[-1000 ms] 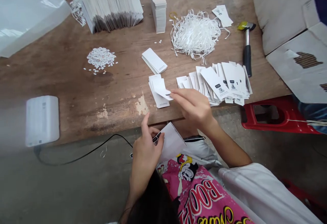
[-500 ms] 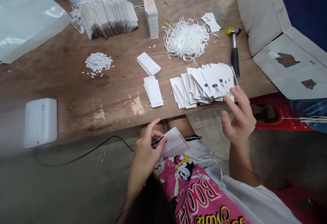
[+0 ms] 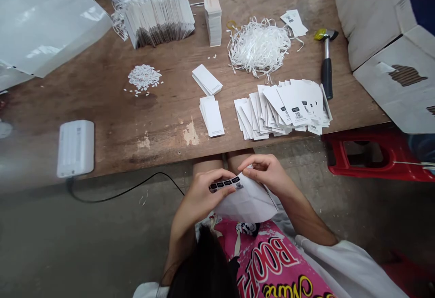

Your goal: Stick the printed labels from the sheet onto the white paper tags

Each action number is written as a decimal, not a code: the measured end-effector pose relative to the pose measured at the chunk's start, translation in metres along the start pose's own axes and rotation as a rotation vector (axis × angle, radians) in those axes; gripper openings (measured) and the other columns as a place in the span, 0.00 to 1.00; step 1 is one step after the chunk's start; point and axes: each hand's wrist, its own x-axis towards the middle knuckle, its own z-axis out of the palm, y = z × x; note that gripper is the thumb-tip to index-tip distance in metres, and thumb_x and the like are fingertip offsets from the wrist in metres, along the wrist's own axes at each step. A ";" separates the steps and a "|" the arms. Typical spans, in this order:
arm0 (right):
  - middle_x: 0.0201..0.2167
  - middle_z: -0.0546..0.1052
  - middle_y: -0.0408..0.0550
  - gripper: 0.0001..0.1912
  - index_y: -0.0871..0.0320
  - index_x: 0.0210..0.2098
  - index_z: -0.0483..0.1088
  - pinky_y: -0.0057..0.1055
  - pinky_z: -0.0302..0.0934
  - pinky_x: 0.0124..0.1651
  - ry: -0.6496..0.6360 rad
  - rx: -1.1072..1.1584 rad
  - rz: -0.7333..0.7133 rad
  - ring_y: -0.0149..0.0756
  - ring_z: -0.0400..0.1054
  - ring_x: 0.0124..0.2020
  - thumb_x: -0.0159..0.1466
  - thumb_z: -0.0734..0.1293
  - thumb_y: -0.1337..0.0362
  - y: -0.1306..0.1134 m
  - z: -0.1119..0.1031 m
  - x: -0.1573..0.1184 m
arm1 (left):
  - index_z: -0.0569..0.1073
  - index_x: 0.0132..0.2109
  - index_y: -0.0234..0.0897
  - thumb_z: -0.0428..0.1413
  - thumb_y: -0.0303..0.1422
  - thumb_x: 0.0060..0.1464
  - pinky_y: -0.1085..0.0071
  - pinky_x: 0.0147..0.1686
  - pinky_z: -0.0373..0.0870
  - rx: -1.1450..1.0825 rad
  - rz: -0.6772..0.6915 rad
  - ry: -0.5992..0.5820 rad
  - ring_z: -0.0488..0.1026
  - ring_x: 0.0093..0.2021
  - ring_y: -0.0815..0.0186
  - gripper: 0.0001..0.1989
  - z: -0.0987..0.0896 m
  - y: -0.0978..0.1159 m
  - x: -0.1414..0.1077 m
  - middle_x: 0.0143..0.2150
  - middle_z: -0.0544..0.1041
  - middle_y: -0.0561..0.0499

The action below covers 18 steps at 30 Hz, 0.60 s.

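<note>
A white sticker sheet [image 3: 249, 205] with a row of black labels and small codes along its upper edge is held over my lap. My left hand [image 3: 203, 193] grips its left side, thumb on top near the labels. At the sheet's top corner, my right hand [image 3: 270, 175] pinches the edge with thumb and fingertips; whether a single label is between them I cannot tell. On the table just beyond, a spread pile of white tags [image 3: 265, 114] shows the same black labels on some. Two small stacks of white tags, one nearer [image 3: 213, 119] and one farther [image 3: 208, 79], lie left of it.
Behind are a heap of white strings [image 3: 258, 49], a row of strung tags [image 3: 159, 19], a tall card stack [image 3: 213, 21] and a hammer [image 3: 326, 64]. Small white pieces [image 3: 144, 77] and a white cabled device [image 3: 76, 148] lie left. A red stool [image 3: 353, 169] stands right.
My right hand has moved left from beside the tag pile down to the sticker sheet and closed on its corner. The sheet is now turned more open, showing its row of labels.
</note>
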 end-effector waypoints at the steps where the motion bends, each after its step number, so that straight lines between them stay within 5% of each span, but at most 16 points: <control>1: 0.24 0.76 0.44 0.08 0.59 0.33 0.77 0.23 0.59 0.24 -0.029 -0.009 -0.010 0.28 0.68 0.23 0.59 0.71 0.60 0.003 0.000 0.001 | 0.78 0.39 0.38 0.61 0.31 0.51 0.75 0.39 0.67 -0.037 -0.029 -0.014 0.76 0.38 0.66 0.06 0.000 0.000 0.000 0.37 0.81 0.52; 6: 0.43 0.75 0.51 0.08 0.55 0.40 0.77 0.37 0.63 0.50 0.032 -0.364 -0.382 0.37 0.69 0.47 0.63 0.67 0.68 0.002 0.005 -0.001 | 0.74 0.38 0.37 0.64 0.30 0.47 0.75 0.35 0.67 -0.202 -0.153 0.029 0.74 0.33 0.68 0.10 0.005 -0.003 0.005 0.30 0.78 0.54; 9: 0.43 0.75 0.51 0.12 0.53 0.45 0.76 0.41 0.62 0.51 -0.059 -0.445 -0.571 0.38 0.67 0.48 0.62 0.68 0.69 -0.003 0.004 -0.003 | 0.66 0.40 0.39 0.66 0.32 0.45 0.76 0.33 0.66 -0.312 -0.178 0.046 0.73 0.30 0.69 0.18 0.004 -0.004 0.006 0.27 0.77 0.58; 18: 0.32 0.77 0.49 0.12 0.57 0.41 0.78 0.39 0.62 0.46 -0.336 -0.234 -0.564 0.37 0.68 0.41 0.57 0.73 0.65 0.002 0.001 0.016 | 0.62 0.39 0.39 0.69 0.27 0.39 0.80 0.30 0.65 -0.676 -0.151 -0.204 0.73 0.27 0.75 0.25 0.002 -0.020 0.015 0.26 0.76 0.59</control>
